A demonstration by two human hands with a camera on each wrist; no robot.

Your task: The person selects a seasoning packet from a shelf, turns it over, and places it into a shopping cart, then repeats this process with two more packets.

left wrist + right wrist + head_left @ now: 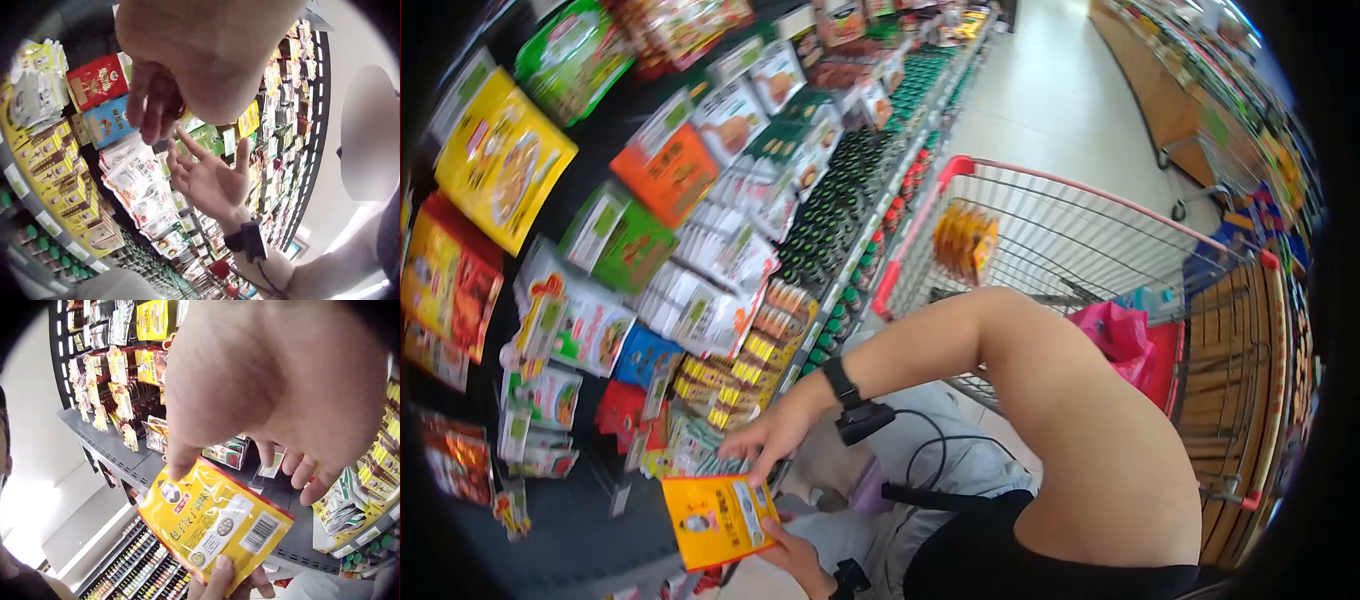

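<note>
A flat yellow seasoning packet [718, 522] with red edges shows its printed back. In the right wrist view a portrait logo and a barcode stand out on the packet [215, 519]. My left hand [798, 560] pinches its lower edge, the thumb [220, 575] lying across the front. In the left wrist view the left hand's fingers [153, 103] are curled and the packet is mostly hidden. My right hand [785, 425] hovers over the packet with fingers spread and palm bare in the left wrist view. Its thumb tip [182, 464] is right at the packet's upper edge.
Shelves with hanging food packets [665, 175] and yellow boxes [745, 375] line the left side. Rows of dark bottles [830, 215] run beyond. A shopping cart [1090, 190] to the right carries orange packets [965, 243] and a pink bag [1115, 335].
</note>
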